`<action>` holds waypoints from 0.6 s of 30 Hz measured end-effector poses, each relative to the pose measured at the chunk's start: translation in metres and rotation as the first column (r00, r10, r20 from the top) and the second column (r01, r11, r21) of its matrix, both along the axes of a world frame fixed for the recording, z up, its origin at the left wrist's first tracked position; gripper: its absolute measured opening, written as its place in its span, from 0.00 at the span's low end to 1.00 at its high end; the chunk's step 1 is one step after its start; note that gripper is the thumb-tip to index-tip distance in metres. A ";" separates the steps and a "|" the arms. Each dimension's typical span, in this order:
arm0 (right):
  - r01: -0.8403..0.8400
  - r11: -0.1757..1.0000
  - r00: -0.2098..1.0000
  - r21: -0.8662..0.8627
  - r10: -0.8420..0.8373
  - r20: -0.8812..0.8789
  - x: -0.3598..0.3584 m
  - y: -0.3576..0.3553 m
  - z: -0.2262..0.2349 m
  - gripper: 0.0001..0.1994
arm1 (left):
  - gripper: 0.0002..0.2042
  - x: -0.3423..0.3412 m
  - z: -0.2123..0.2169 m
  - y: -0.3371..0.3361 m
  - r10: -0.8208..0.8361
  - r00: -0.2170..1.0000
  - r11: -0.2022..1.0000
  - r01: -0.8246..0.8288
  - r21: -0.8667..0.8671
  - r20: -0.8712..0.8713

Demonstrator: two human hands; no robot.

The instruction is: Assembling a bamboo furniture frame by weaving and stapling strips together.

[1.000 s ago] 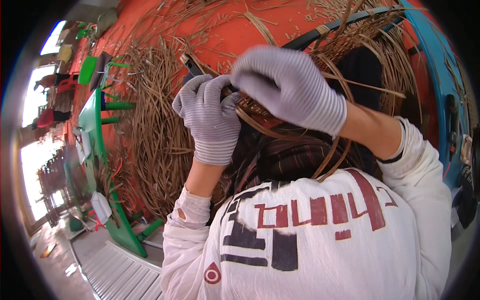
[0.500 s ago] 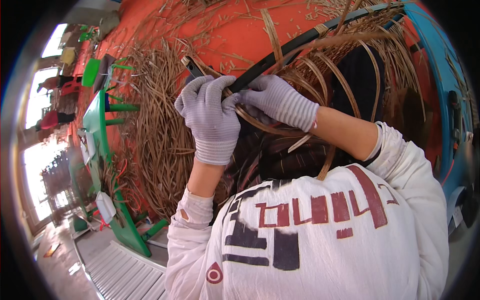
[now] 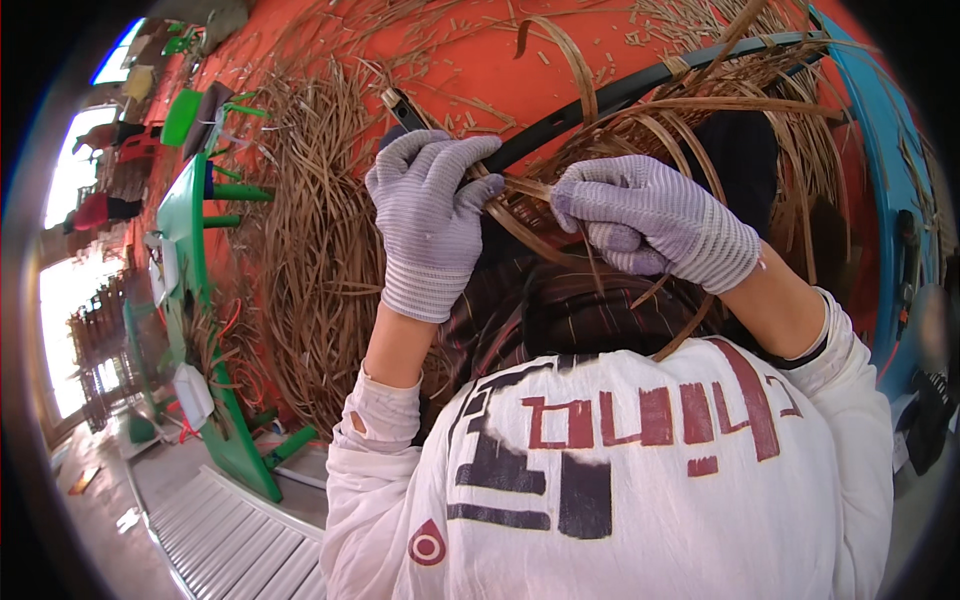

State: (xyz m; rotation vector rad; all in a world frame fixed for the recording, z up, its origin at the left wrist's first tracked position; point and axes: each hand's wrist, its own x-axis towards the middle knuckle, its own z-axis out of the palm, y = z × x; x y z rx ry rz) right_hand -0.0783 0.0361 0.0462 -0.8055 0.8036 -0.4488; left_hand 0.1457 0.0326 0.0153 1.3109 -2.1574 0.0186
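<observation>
My left hand (image 3: 428, 225), in a grey-white striped knit glove, is closed round the near end of a curved black bar (image 3: 610, 103). Past its knuckles juts a short dark piece (image 3: 402, 108) with a pale end; how it joins the bar is hidden. My right hand (image 3: 660, 215), gloved alike, pinches a flat brown weaving strip (image 3: 528, 187) that stretches across from the left thumb. Other strips loop out of the woven work (image 3: 640, 135) below the bar. Pale strip wraps bind the bar farther up (image 3: 677, 66).
A large heap of brown strips (image 3: 310, 240) lies to the left on the orange floor (image 3: 440, 60), with scraps scattered at the far side. A green table on its side (image 3: 185, 250) stands farther left. A blue panel (image 3: 870, 150) borders the right.
My right hand has pulled away to the right from the left hand, drawing the strip out between them. The left hand stays on the bar, and the loose strip above has bent over.
</observation>
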 end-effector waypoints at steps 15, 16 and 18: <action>0.167 0.895 0.981 -0.413 -0.192 -0.020 0.017 -0.027 0.009 0.14 | 0.16 -0.002 -0.019 -0.002 -0.031 0.994 0.979 0.009 -0.204 -0.106; 0.237 0.795 0.945 -0.558 -0.323 -0.059 0.016 -0.032 0.006 0.15 | 0.16 -0.002 -0.019 -0.002 -0.029 0.993 0.979 0.006 -0.204 -0.111; 0.169 0.678 0.942 -0.715 -0.324 -0.085 0.012 -0.041 0.000 0.10 | 0.15 -0.001 -0.018 -0.003 -0.013 0.996 0.983 -0.003 -0.184 -0.083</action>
